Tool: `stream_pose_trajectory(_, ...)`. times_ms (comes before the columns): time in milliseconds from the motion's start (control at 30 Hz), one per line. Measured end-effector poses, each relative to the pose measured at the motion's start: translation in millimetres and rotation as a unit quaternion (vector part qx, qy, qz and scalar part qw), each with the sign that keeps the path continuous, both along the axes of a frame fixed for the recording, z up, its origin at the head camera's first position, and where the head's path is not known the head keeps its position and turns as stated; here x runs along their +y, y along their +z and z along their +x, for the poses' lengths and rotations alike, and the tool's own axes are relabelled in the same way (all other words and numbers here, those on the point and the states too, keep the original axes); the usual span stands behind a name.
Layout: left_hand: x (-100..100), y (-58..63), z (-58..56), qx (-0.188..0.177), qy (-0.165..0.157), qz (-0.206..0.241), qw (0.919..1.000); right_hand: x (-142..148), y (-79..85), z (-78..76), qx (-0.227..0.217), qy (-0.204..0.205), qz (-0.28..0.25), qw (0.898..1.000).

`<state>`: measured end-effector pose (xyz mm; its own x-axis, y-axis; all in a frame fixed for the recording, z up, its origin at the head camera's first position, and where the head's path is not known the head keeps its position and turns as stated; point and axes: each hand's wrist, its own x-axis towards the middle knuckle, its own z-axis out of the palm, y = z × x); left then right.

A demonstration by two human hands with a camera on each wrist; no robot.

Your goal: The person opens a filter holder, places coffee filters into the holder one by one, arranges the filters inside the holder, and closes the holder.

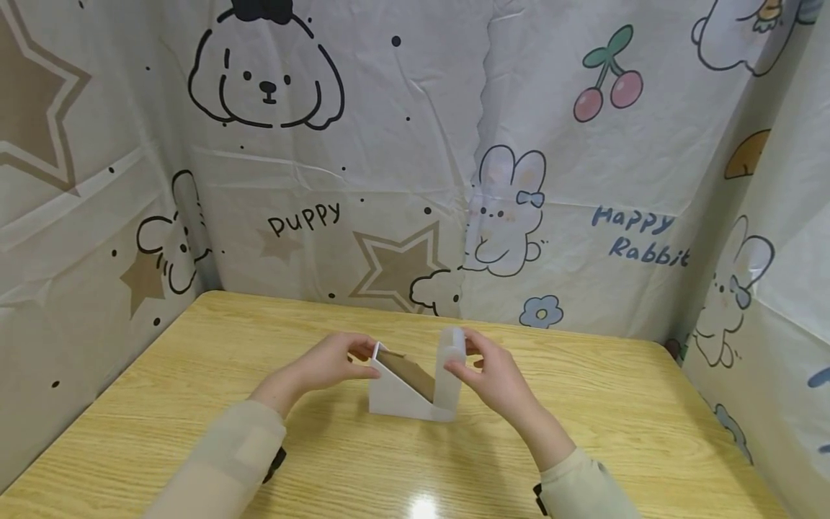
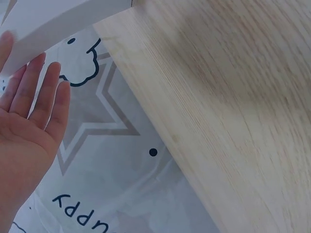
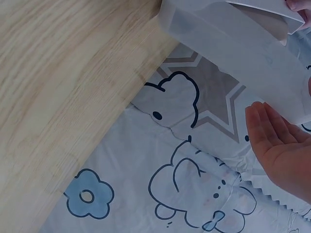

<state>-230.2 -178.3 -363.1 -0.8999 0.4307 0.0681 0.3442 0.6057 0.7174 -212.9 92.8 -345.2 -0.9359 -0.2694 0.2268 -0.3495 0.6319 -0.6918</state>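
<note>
A small white box (image 1: 402, 395) with a sloping top edge and a brown cardboard-like inside stands on the table. My left hand (image 1: 333, 360) holds its tall left end, thumb in front and fingers behind. In the left wrist view the fingers (image 2: 38, 92) reach the box's white wall (image 2: 73, 22). At the box's low right end, a frosted, translucent long piece with a rounded top (image 1: 449, 364) stands upright. My right hand (image 1: 493, 371) grips its upper part between thumb and fingers. The right wrist view shows this frosted piece (image 3: 243, 43) beside the box.
The wooden table (image 1: 311, 461) ends at the back against a printed cloth (image 1: 389, 166) with cartoon animals and stars. More cloth hangs at the left and right sides. Light glares on the tabletop near the front.
</note>
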Motion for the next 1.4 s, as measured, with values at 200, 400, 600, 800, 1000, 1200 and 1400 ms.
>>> stream_pose_trajectory(200, 7.5, -2.0, -1.9, 0.002, -0.01, -0.001, 0.9999, -3.3, -1.2, -1.2, 0.005, 0.009, 0.006, 1.0)
stream_pose_trajectory(400, 11.7, -3.1, -2.1, 0.009, -0.015, -0.002, 0.9998, -5.2, -1.1, -2.0, 0.01, 0.007, 0.02, 1.0)
stream_pose_trajectory(600, 13.4, -4.7, -1.9, 0.018, -0.013, 0.0, 0.9998, -6.3, -1.2, -3.3, 0.016, 0.009, 0.028, 0.999)
stream_pose_trajectory(800, 14.7, -6.4, -1.0, 0.015, -0.001, 0.005, 0.9999, -10.1, -0.9, -3.1, 0.012, 0.007, 0.027, 1.0)
stream_pose_trajectory(1000, 14.4, -6.6, -0.7, 0.012, 0.0, 0.004, 0.9999, -14.1, -1.0, -1.3, 0.014, 0.006, 0.019, 1.0)
stream_pose_trajectory(1200, 12.8, -7.3, -1.8, 0.016, -0.008, 0.002, 0.9998, -16.4, -3.8, -2.3, 0.023, 0.007, 0.022, 0.999)
stream_pose_trajectory(1400, 12.5, -7.0, -1.7, 0.015, -0.013, 0.006, 0.9998, -18.9, -6.7, -3.1, 0.029, 0.014, 0.027, 0.999)
